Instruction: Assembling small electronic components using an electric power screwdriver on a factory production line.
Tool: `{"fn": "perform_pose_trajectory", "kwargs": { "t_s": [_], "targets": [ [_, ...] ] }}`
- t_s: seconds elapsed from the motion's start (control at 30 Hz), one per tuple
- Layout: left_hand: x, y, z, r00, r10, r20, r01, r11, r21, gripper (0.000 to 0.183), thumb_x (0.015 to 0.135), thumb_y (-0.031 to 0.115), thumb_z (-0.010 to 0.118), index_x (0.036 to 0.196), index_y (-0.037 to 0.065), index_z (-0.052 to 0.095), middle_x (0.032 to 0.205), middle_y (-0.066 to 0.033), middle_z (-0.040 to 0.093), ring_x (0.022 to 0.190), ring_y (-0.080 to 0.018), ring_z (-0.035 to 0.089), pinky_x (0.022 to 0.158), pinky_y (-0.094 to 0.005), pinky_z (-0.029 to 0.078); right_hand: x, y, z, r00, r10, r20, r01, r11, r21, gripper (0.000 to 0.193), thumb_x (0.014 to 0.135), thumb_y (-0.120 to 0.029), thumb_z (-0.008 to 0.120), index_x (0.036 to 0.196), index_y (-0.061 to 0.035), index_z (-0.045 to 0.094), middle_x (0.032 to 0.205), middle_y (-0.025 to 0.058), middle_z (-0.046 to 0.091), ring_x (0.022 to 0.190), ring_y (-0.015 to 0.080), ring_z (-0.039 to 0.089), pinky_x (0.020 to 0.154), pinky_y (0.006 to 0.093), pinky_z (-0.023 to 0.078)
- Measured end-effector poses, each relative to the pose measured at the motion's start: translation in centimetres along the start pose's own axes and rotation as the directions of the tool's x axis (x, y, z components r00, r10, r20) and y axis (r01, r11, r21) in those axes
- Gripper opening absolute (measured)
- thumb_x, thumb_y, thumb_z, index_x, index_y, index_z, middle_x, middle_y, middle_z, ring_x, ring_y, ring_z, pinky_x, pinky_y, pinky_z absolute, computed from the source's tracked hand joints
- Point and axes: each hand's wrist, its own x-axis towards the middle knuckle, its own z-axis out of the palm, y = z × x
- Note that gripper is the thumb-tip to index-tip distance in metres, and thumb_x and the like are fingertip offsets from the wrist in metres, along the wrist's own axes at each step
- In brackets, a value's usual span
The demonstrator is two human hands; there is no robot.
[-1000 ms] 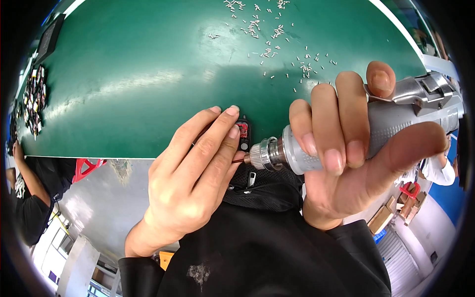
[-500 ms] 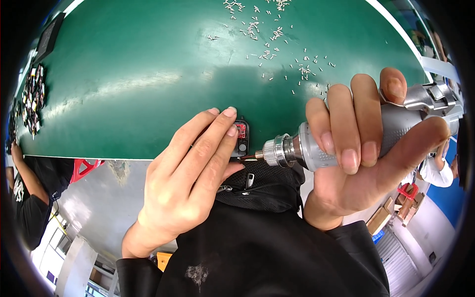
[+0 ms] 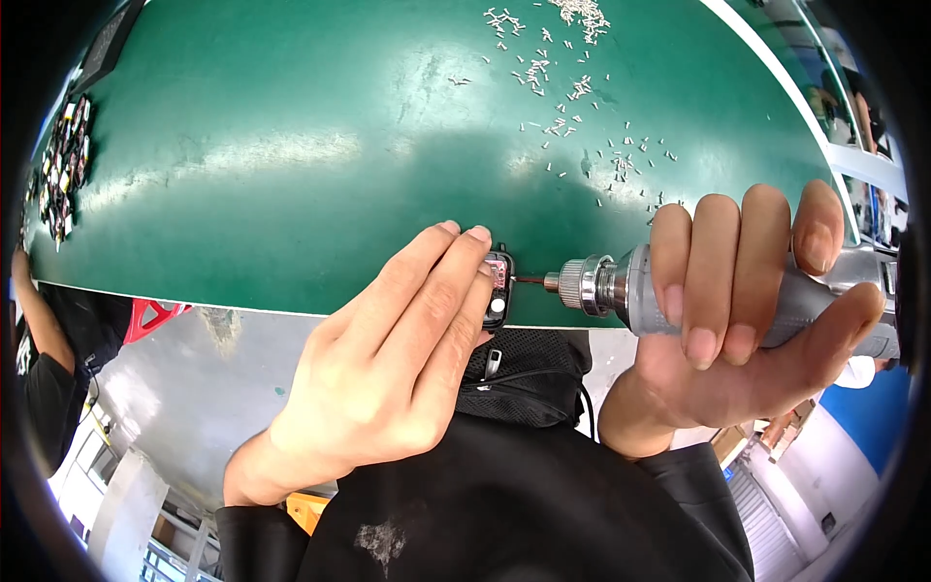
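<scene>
A small black plastic housing point(image 3: 500, 312) with a reddish circuit board inside lies at the table's near edge. My left hand point(image 3: 383, 359) is closed on it, the fingers pressed over its left side and partly covering it. My right hand point(image 3: 742, 291) wraps round a grey electric screwdriver point(image 3: 582, 284) with a silver collar, held nearly level. Its thin bit points left, and the tip meets or almost meets the housing's right edge; I cannot tell whether it touches.
Many loose small screws point(image 3: 582, 15) lie scattered over the green table point(image 3: 291, 223), heaped at the far side. A pile of small dark parts point(image 3: 68, 170) sits at the far left, near another person's arm point(image 3: 44, 310). A black mesh bag point(image 3: 529, 373) is below the table edge.
The screwdriver bit has shifted from the housing's near end to farther up its right side. My left hand still holds the housing, and the whole view has moved slightly.
</scene>
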Motion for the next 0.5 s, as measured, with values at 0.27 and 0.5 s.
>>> {"fn": "perform_pose_trajectory", "kwargs": {
  "t_s": [0.27, 0.5],
  "targets": [
    [-0.3, -0.2, 0.1, 1.0, 0.003, 0.007, -0.003, 1.0, 0.007, 0.026, 0.067, 0.0, 0.066, 0.089, -0.013, 0.064, 0.101, -0.0221, 0.064, 0.094, -0.0331, 0.064, 0.079, -0.0358, 0.056, 0.2, 1.3, -1.5, 0.996, -0.024, 0.08, 0.015, 0.993, 0.114, 0.034, 0.097, -0.043, 0.046, 0.102, -0.0093, 0.051, 0.058, -0.0012, 0.045, 0.052, 0.0103, 0.047, 0.06, 0.0272, 0.036],
    [-0.2, -0.1, 0.5, 0.999, -0.013, -0.04, 0.011, 0.999, -0.046, 0.037, 0.064, 0.005, 0.07, 0.094, -0.014, 0.062, 0.103, -0.0225, 0.064, 0.094, -0.0362, 0.063, 0.075, -0.0388, 0.057, 0.4, 0.1, -0.1, 1.0, 0.02, 0.01, -0.019, 0.999, -0.033, 0.032, 0.097, -0.04, 0.049, 0.101, -0.0083, 0.05, 0.058, -0.001, 0.044, 0.053, 0.01, 0.047, 0.06, 0.0266, 0.036]
  ]
}}
